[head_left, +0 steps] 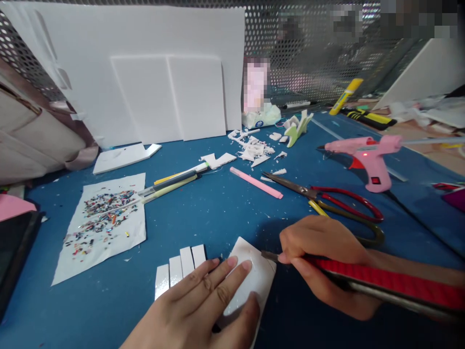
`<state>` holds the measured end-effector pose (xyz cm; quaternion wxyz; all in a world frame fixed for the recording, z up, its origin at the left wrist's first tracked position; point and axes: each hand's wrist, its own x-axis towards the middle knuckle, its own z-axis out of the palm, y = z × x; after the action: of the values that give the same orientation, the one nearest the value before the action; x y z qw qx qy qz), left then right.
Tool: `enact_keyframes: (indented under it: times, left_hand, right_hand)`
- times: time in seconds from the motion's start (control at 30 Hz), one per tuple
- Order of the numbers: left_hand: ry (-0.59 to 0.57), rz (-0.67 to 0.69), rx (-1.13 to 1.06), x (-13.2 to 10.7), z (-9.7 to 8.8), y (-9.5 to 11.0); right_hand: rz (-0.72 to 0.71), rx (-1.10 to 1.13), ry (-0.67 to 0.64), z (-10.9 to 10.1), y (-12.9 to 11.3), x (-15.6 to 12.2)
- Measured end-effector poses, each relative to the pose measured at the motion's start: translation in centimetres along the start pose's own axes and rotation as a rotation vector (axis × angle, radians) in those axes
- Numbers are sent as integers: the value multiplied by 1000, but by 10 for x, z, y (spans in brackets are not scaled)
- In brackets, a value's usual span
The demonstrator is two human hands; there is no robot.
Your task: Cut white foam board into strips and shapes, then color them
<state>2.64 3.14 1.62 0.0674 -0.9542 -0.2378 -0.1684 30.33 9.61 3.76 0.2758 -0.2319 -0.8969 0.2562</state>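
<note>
A small piece of white foam board (pixel 250 276) lies on the blue table at the front. My left hand (pixel 210 295) rests on it with fingers stretched out, pressing it down. In the grip of my right hand (pixel 327 261) is a red utility knife (pixel 392 281), its blade touching the board's upper right edge near a thin line. Several narrow white strips (pixel 175 274) lie side by side left of the board, partly covered by my left fingers.
Scissors (pixel 308 191), a pink pen (pixel 256 182) and a pink glue gun (pixel 374 155) lie beyond my right hand. White scraps (pixel 252 148) sit farther back. A paper with colourful bits (pixel 109 213) and several pens (pixel 174 182) are on the left; white panels (pixel 196 97) stand behind.
</note>
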Motion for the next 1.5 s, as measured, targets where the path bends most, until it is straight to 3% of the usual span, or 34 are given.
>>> enact_keyframes:
  times: [0.2, 0.4, 0.7, 0.9, 1.1, 1.5]
  left_hand:
    - [-27, 1, 18, 2, -2, -1]
    - [-26, -4, 19, 0, 0, -1]
    - [-29, 63, 20, 2, 1, -4]
    - [10, 54, 4, 5, 0, -2]
    - [18, 50, -8, 3, -1, -3]
    - [-26, -20, -3, 1, -6, 0]
  right_hand:
    - [-45, -97, -27, -1, -9, 2]
    - [4, -102, -20, -1, -14, -4]
    - [105, 94, 247, 2, -5, -1]
    - [99, 109, 111, 8, 2, 1]
    - [159, 169, 102, 8, 3, 2]
    - [134, 307, 8, 9, 18, 9]
